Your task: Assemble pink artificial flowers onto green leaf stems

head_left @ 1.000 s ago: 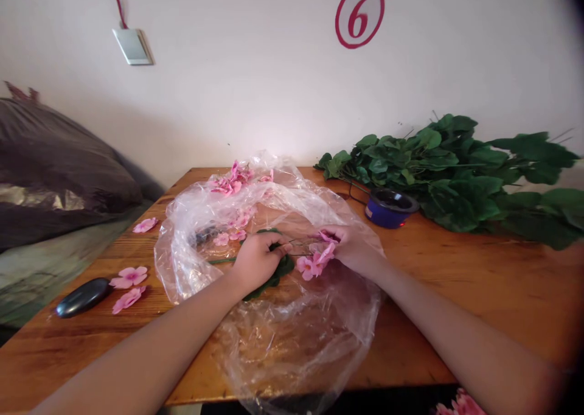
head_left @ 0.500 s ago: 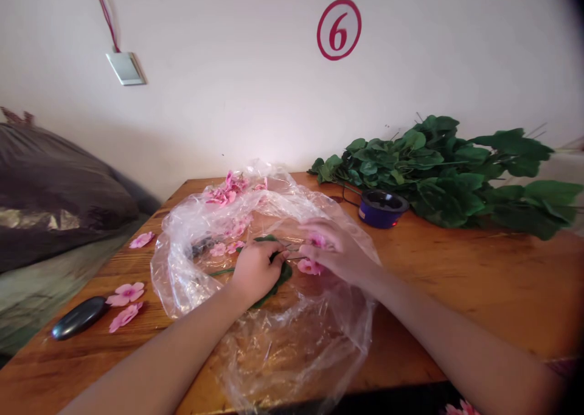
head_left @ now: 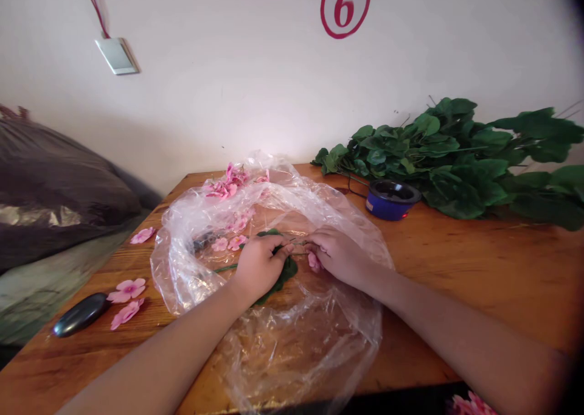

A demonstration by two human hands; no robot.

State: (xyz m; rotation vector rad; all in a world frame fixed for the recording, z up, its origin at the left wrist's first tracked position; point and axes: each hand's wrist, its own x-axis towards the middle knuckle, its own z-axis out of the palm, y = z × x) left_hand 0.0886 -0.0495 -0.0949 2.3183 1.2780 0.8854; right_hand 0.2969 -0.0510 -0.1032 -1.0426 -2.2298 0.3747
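My left hand (head_left: pixel 260 264) is closed around a green leafy stem (head_left: pixel 283 271) with thin wire prongs, held over a crumpled clear plastic bag (head_left: pixel 292 336) on the wooden table (head_left: pixel 479 263). My right hand (head_left: pixel 336 254) is closed on a pink fabric flower (head_left: pixel 314 261) at the tip of the prongs, fingertips close to the left hand's. More pink flowers (head_left: pixel 227 185) lie at the far edge of the bag, and a few pink flowers (head_left: pixel 229 243) lie inside it.
A pile of green artificial leaves (head_left: pixel 456 159) lies along the wall at the right, with a blue bowl (head_left: pixel 390 199) in front. Loose pink flowers (head_left: pixel 126 299) and a black oval object (head_left: pixel 80 313) lie at the table's left. A dark cushion (head_left: pixel 55 190) sits further left.
My right hand has drawn in toward the left hand, and the pink flower it holds is now mostly covered by its fingers. The left hand has stayed on the stem.
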